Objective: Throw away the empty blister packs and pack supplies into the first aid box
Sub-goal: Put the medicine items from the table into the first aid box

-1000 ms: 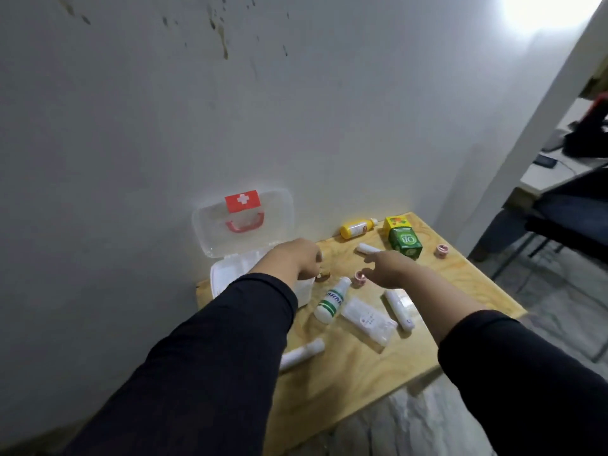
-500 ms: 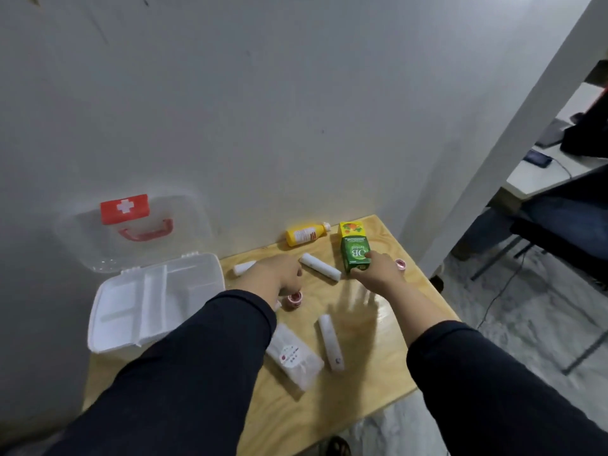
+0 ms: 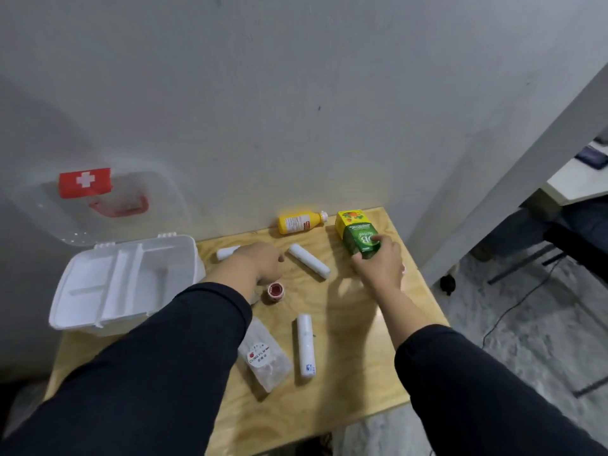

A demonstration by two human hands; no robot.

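Observation:
The white first aid box [image 3: 82, 301] stands open at the table's left, its clear lid [image 3: 98, 205] leaning on the wall. My right hand [image 3: 378, 268] grips a green and yellow carton [image 3: 357, 235] at the back right. My left hand [image 3: 260, 264] hovers knuckles-up over the table's middle, fingers curled, nothing visible in it. Around it lie a white roll [image 3: 309, 261], another white roll [image 3: 227, 252] partly hidden behind the hand, a small red-capped jar [image 3: 275, 290], a white tube [image 3: 306, 345], a cling film pack [image 3: 263, 355] and a yellow bottle [image 3: 301, 222].
The small wooden table [image 3: 345, 373] stands against a grey wall. Its right and front edges drop to a grey floor. A white post [image 3: 513, 179] rises at the right, with a desk and dark chair beyond it.
My right hand has closed on the green carton and tilted it up. My view has shifted right, so the box sits further left. My left hand moved away from the box toward the table's middle.

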